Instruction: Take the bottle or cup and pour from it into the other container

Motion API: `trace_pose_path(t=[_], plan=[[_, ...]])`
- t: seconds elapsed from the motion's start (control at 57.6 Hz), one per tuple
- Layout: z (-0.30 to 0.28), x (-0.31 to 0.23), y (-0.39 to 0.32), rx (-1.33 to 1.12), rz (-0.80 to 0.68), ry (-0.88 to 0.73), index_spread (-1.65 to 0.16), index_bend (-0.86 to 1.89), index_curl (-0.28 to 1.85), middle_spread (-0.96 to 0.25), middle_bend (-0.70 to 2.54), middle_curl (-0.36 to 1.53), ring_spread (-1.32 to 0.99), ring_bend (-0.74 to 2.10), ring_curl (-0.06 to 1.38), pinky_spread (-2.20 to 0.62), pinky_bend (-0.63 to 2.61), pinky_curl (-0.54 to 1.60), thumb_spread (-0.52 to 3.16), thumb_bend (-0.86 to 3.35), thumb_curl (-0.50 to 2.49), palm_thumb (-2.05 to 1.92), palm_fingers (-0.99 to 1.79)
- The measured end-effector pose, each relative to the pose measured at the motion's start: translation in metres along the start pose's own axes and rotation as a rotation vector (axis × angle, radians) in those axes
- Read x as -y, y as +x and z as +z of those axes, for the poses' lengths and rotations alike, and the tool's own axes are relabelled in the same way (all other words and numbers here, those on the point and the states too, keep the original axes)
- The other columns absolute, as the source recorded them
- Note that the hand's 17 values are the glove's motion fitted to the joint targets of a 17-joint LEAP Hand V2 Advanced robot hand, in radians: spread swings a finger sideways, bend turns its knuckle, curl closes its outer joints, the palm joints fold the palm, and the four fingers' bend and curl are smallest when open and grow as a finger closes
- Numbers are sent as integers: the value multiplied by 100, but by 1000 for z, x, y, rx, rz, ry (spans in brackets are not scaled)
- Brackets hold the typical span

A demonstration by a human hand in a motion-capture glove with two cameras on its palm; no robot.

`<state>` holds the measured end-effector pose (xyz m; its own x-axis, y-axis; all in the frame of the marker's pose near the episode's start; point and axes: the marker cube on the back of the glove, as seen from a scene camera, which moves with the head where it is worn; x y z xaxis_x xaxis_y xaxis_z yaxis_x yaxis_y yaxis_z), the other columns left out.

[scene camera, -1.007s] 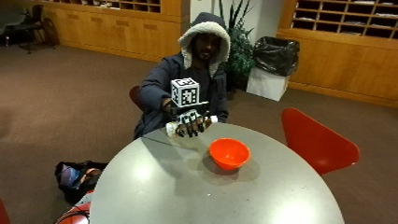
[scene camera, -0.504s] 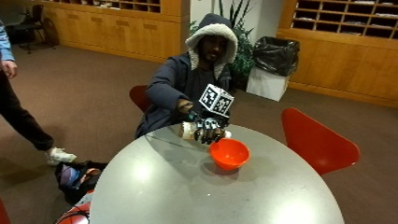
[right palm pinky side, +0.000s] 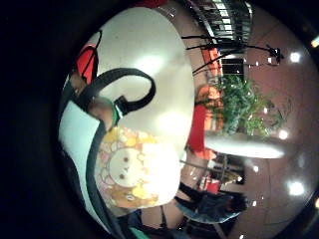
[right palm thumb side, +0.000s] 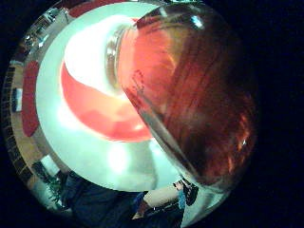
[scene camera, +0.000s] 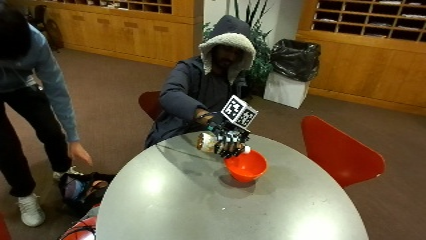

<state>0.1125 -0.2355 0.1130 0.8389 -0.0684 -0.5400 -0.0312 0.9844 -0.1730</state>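
Note:
In the outside view my gloved right hand (scene camera: 229,143) grips a clear bottle with a cartoon label (scene camera: 208,142). The bottle lies almost level, its mouth over the near rim of the orange bowl (scene camera: 246,166) on the round grey table (scene camera: 200,210). The little finger side view shows the label (right palm pinky side: 127,169) close to the palm, with the bowl (right palm pinky side: 87,59) and the table (right palm pinky side: 149,64) beyond. From the thumb side, the bottle (right palm thumb side: 190,95) fills most of the view and its open mouth hangs above the bowl (right palm thumb side: 95,111). I cannot tell whether anything flows out.
A red chair (scene camera: 339,150) stands at the table's right and another (scene camera: 150,102) behind the seated person. A bag (scene camera: 83,187) lies on the floor at the left, near a standing bystander. A bin with a black liner (scene camera: 293,70) stands by the back wall.
The hand has carried the bottle right to the bowl and tipped it over the rim. The outside camera has also shifted.

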Motion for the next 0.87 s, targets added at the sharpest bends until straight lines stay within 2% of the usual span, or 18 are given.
trace_pose_path(t=[0.868], plan=[[10, -30, 35, 322, 14, 85, -31, 8, 19, -28, 31, 48, -24, 55, 42, -15, 52, 38, 54, -3, 63, 104, 110]])
